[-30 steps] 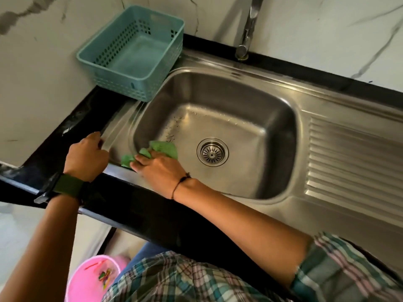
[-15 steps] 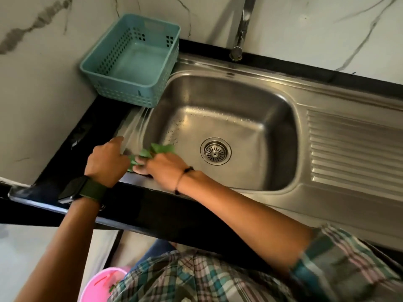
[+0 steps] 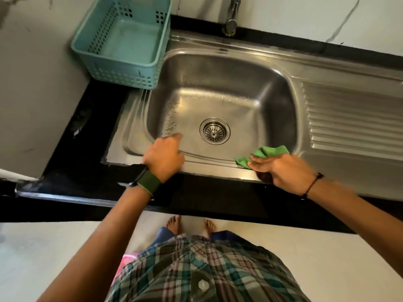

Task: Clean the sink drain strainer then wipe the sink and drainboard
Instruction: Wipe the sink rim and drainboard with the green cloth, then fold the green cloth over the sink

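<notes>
A stainless steel sink point(image 3: 218, 83) has a round drain strainer point(image 3: 214, 131) seated in the middle of its floor. To its right runs the ribbed drainboard point(image 3: 353, 118). My right hand point(image 3: 281, 168) presses a green cloth point(image 3: 265, 154) against the sink's front rim, near the bowl's right front corner. My left hand point(image 3: 164, 156) rests on the front rim at the bowl's left front corner, fingers curled over the edge with nothing in them. Water drops cling to the left part of the sink floor.
A teal plastic basket point(image 3: 122, 40) stands at the back left, partly over the sink's corner. The tap point(image 3: 231, 16) rises behind the bowl. A black counter edge point(image 3: 87, 192) frames the sink. A pink bin point(image 3: 127, 260) shows on the floor below.
My right hand has swept the green cloth along the front rim from the left corner to the right. My left hand has shifted right along the rim. The camera now looks more straight down.
</notes>
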A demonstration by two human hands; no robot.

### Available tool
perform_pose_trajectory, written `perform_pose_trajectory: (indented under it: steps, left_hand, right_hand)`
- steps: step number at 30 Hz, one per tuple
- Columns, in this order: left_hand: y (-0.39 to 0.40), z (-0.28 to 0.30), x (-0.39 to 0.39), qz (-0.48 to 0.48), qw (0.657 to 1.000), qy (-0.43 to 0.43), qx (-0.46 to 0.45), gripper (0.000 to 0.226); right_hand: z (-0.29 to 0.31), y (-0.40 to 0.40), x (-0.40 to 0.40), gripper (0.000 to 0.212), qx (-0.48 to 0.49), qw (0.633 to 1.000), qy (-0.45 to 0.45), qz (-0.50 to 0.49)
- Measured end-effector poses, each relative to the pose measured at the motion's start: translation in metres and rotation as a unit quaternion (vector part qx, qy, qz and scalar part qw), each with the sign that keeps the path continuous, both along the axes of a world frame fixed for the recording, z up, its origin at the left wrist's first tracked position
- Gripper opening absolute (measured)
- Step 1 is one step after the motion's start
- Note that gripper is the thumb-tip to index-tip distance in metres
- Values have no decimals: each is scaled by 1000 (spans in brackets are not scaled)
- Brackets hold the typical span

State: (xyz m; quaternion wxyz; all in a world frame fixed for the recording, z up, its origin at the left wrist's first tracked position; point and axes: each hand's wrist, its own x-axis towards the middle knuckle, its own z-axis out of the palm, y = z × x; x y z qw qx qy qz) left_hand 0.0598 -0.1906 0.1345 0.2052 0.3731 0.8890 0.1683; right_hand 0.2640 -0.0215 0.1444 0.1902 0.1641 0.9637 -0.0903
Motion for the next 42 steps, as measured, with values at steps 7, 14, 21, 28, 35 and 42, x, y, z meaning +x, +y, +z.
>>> perform_pose_trajectory:
  steps: [7,14,21,28,35,42]
  left_hand:
    - [0,-3,9,-28,1000,1,0,46]
    - [-2,1,1,-27,999,-16,29,45]
    - [14,41,-33,149,915,-249,281,32]
    - [33,92,-54,105,784,-520,324,16]
    - [34,116,-121,227,827,-329,394,42]
    - [35,136,-203,262,825,-292,407,46]
  right_hand:
    - [3,-42,-45,62,69,997,-36,19]
    - [-1,-78,-120,41,-112,986,109,-54]
    - [41,-28,-126,37,-513,695,355,-358]
    - [77,-6,-152,22,-676,552,381,-306]
    - [99,-6,-233,28,-594,671,326,-300]
    - [105,-19,-364,45,-507,702,383,-323]
